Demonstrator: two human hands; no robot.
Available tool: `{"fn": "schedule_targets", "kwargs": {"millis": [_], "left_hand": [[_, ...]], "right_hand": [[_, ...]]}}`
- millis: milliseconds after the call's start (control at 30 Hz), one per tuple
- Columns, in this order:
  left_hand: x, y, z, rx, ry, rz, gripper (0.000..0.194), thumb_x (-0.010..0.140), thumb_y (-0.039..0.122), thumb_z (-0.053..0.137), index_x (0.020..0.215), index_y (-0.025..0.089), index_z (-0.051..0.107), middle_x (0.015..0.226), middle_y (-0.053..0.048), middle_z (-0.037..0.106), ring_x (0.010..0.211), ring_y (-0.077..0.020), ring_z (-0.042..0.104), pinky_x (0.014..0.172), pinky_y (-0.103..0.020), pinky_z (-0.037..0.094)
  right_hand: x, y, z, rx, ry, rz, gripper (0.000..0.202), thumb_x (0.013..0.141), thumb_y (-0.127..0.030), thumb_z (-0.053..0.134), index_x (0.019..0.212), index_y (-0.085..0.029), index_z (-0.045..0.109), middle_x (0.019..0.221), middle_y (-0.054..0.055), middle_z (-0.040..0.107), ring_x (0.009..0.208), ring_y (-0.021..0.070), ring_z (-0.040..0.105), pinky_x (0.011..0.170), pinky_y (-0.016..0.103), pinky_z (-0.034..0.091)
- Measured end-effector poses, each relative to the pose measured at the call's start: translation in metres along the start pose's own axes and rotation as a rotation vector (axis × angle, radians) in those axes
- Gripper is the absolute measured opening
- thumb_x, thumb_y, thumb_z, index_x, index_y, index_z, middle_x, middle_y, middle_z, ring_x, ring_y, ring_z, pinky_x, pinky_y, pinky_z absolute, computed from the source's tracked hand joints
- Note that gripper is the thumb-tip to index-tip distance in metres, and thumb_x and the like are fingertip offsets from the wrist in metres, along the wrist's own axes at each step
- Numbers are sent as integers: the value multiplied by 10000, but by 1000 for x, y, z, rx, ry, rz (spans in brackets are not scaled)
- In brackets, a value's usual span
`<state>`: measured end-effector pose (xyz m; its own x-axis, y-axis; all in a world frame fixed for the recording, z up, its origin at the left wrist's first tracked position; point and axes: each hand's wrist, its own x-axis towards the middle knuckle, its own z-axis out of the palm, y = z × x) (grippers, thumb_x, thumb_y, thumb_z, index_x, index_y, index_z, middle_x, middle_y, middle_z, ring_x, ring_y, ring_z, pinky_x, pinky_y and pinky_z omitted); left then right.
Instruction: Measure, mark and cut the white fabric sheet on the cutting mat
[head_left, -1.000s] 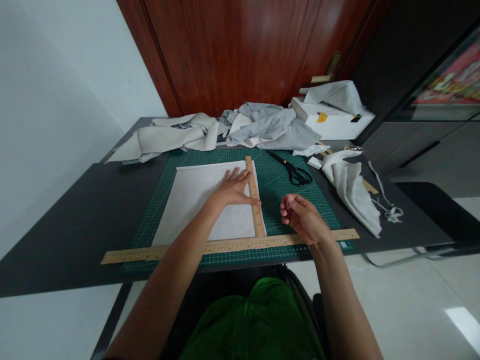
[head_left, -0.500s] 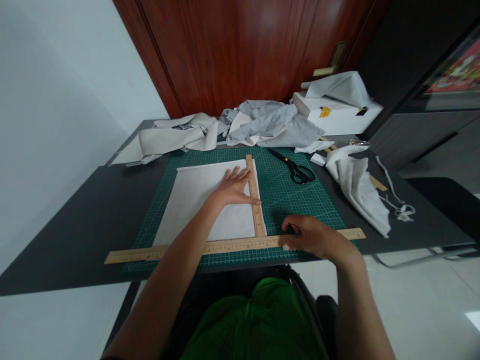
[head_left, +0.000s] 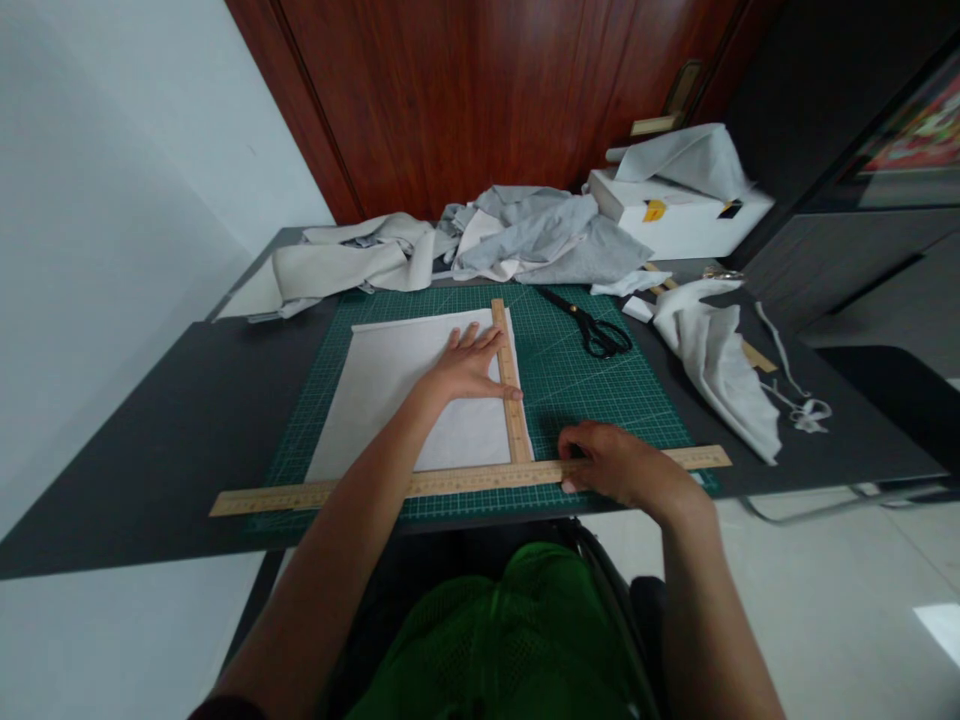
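Observation:
White cloth (head_left: 375,390) lies flat on a green cutting mat (head_left: 592,400). My left hand (head_left: 472,366) rests on it with fingers spread, its thumb and fingertips touching a short wooden ruler (head_left: 516,430) laid along the cloth's right edge. A long wooden ruler (head_left: 465,480) runs across the near edge of the cloth and mat, meeting the short one's end. Around the long ruler's right part, my right hand (head_left: 600,465) is closed, thumb on the near side and curled fingers on the far side.
Black scissors (head_left: 600,335) lie on the mat's right. Behind are pale cloth strips (head_left: 345,265), a grey cloth heap (head_left: 540,240) and a white box (head_left: 682,215) topped with fabric. A crumpled white cloth (head_left: 712,365) and a tied cord (head_left: 810,413) lie on the dark table (head_left: 187,430).
My right hand has closed in on the long ruler, and the ruler has moved slightly up against the short ruler's end. My left hand keeps its place on the cloth; the view has shifted a little.

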<state>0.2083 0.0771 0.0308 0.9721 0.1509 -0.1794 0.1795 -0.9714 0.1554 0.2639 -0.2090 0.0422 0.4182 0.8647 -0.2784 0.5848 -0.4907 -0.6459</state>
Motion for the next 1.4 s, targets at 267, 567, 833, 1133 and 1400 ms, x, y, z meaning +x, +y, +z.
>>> {"fn": "schedule_targets", "kwargs": {"millis": [267,567,833,1133,1400], "left_hand": [[2,-2,3,-2,10,12,1239,766,915,477,1691,214,41,1760,-66,39,1611,-400,-30,1290,-568,-21],[0,-1,2,-6,9,8,1241,762,914,472,1690,200,62,1759,-70,38,1612,-397,-34,1290,-561,-24],[1,-1,2,-3,9,11,1242,764,920,467,1691,210,44,1759,-65,40,1610,-402,-32,1289,-563,-20],[0,1,0,-6,3,1,1231,767,916,478,1691,226,45,1760,-57,36,1611,-398,-45,1291,-555,-31],[1,1,0,-3,3,5,1236,767,919,473,1690,214,48,1762,-59,38,1607,-410,-52,1293,-557,-24]], "right_hand": [[-1,-1,0,-32,7,-13,101,738,-183,708,782,-258,657,869,17,657,839,216,603,689,318,373],[-3,-5,3,-73,13,-12,132,750,-149,699,793,-256,635,869,20,656,834,217,600,706,324,365],[-6,-12,1,-70,26,-1,134,754,-150,693,773,-254,612,848,17,658,806,208,599,680,315,359],[-5,-11,2,-64,-14,17,126,764,-164,678,801,-261,607,882,21,669,859,228,609,718,335,370],[-7,-6,4,-47,1,1,236,755,-182,703,963,-269,636,1011,42,689,946,246,632,777,342,422]]}}
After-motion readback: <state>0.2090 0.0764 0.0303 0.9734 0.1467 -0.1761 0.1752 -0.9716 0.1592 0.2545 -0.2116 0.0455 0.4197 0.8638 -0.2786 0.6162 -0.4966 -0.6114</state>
